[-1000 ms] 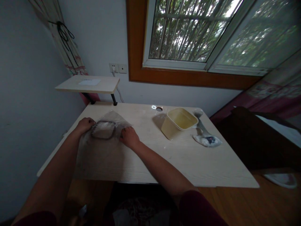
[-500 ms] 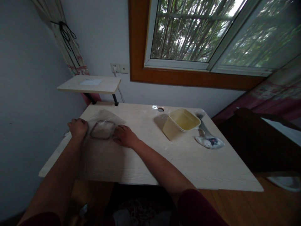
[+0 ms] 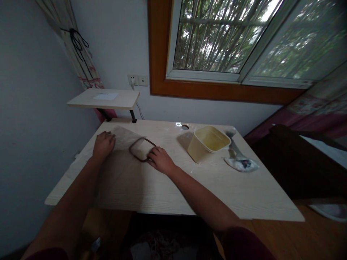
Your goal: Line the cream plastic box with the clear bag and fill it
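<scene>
A brown ring shaped like a rounded square (image 3: 138, 159) is in my right hand (image 3: 162, 159), whose fingers are closed around its right side. Under and to the left of the ring lies a thin see-through plastic bag (image 3: 123, 134), spread on the table. My left hand (image 3: 104, 145) is on the bag's left part with its fingers bent and closed on the film. The exact grip of the left fingertips is hard to see. A pale yellow bin (image 3: 197, 146) stands upright to the right of my right hand, its open top upward.
A clear plastic packet with white contents (image 3: 241, 164) lies right of the bin on the wooden table (image 3: 217, 195). A small raised shelf (image 3: 108, 103) with a paper on it stands at the back left. The window and wall close off the far side.
My right hand has moved right with the brown ring, which now shows clearly rather than hazily through the film. My left hand has shifted a little right and farther onto the bag.
</scene>
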The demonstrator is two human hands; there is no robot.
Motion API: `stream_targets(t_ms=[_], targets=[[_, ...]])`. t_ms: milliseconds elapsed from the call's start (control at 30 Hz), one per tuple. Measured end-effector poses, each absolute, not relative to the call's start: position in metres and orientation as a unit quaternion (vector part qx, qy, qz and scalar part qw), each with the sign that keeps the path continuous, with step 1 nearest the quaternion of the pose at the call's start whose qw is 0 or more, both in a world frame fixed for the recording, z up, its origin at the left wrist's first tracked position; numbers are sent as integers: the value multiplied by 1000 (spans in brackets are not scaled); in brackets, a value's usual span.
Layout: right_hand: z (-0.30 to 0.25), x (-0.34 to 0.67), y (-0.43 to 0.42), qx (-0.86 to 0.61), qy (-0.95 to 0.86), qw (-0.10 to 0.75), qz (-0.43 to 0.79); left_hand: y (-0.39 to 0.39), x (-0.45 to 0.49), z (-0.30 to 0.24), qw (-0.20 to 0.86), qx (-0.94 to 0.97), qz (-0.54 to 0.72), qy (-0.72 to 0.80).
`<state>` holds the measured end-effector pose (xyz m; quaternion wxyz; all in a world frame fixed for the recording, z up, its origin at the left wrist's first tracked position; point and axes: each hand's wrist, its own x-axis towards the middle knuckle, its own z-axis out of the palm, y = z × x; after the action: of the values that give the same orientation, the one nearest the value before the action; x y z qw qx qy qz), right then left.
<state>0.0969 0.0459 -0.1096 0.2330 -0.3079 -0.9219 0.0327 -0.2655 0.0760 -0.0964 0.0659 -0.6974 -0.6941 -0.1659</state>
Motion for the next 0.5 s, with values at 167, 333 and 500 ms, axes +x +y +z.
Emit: stream_targets(t_ms=[167, 333, 500], targets=[[-111, 140, 36, -379, -895, 235, 13, 98, -237, -104, -12, -775, -94, -625], [-111, 153, 31, -419, -877, 236, 15, 121, -230, -106, -21, -737, -67, -672], [-108, 153, 31, -424, -874, 234, 28, 141, -242, -95, -2, -710, -70, -701]])
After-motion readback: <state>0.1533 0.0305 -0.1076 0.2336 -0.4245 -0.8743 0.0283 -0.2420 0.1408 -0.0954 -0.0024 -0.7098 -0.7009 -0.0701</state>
